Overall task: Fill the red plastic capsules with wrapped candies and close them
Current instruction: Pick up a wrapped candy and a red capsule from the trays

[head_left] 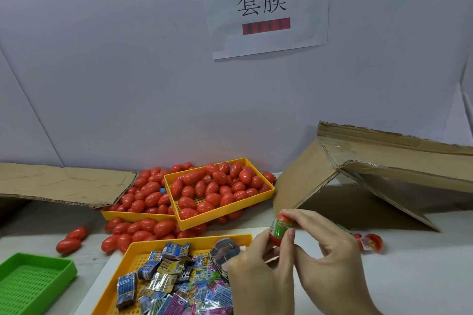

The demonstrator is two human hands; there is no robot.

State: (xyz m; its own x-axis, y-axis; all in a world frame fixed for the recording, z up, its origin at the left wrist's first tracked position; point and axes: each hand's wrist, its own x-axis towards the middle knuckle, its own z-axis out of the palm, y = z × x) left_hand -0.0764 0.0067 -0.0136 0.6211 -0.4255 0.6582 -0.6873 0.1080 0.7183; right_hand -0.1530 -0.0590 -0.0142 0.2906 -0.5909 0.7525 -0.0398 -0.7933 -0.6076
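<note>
- I see the red capsule (pixel 281 229) held up above the counter (pixel 409 276), over its near-right part, just past the right end of the candy tray (pixel 133 250).
- My left hand (pixel 258 271) comes up from below; its fingers (pixel 290 234) curl round the capsule's lower half, thumb tip pressed against its right side.
- My right hand (pixel 332 253) closes on the upper half, with the forefinger and thumb pinching near the top. Both hands grip this one capsule; neither is spread open.
- The capsule is glossy red and egg-shaped, with a green and white printed band round its middle. The lower end is hidden behind my left fingers.
- Its long axis stands close to upright, the rounded top tipped a little to the right and away from me.
- The candy tray is yellow and perforated, at the near edge of the counter, heaped with wrapped candies (pixel 179 279) in blue, yellow and purple wrappers.
- Toward the far edge, two more yellow trays (pixel 220 210) overlap, piled with plain red capsules (pixel 212 186); more lie loose on the counter around them.
- A green tray (pixel 38 281) sits at the near-left corner.
- A cardboard box (pixel 384 169) lies tipped open at the far right, and a flattened cardboard flap (pixel 64 181) at the far left.
- Two banded capsules (pixel 371 241) rest on the counter just right of my right hand.
- A paper sign (pixel 266 5) hangs on the wall behind.
</note>
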